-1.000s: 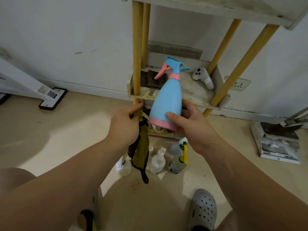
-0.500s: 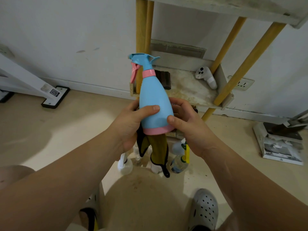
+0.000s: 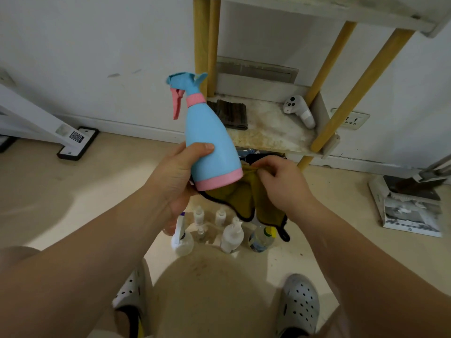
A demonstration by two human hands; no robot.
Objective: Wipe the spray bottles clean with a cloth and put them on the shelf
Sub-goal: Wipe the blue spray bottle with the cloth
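Note:
My left hand (image 3: pixel 176 172) grips a light blue spray bottle (image 3: pixel 209 140) with a pink trigger, collar and base; it is held tilted in front of the shelf. My right hand (image 3: pixel 280 184) pinches the top edge of an olive-yellow cloth (image 3: pixel 240 196) with black trim, which hangs just below and to the right of the bottle's base. Several small spray and pump bottles (image 3: pixel 230 236) stand on the floor under my hands. The stained lower shelf (image 3: pixel 273 135), with yellow wooden legs, lies behind the bottle.
A white game controller (image 3: pixel 299 109) and a dark folded cloth (image 3: pixel 231 113) lie on the shelf. A wall socket (image 3: pixel 351 120) sits to the right, a dustpan on papers (image 3: pixel 412 206) further right. A white stand foot (image 3: pixel 78 142) is at left. My grey shoes (image 3: pixel 299 306) are below.
The bottle passed from my right hand to my left hand and turned its nozzle leftward. My right hand let go of the bottle and took hold of the cloth.

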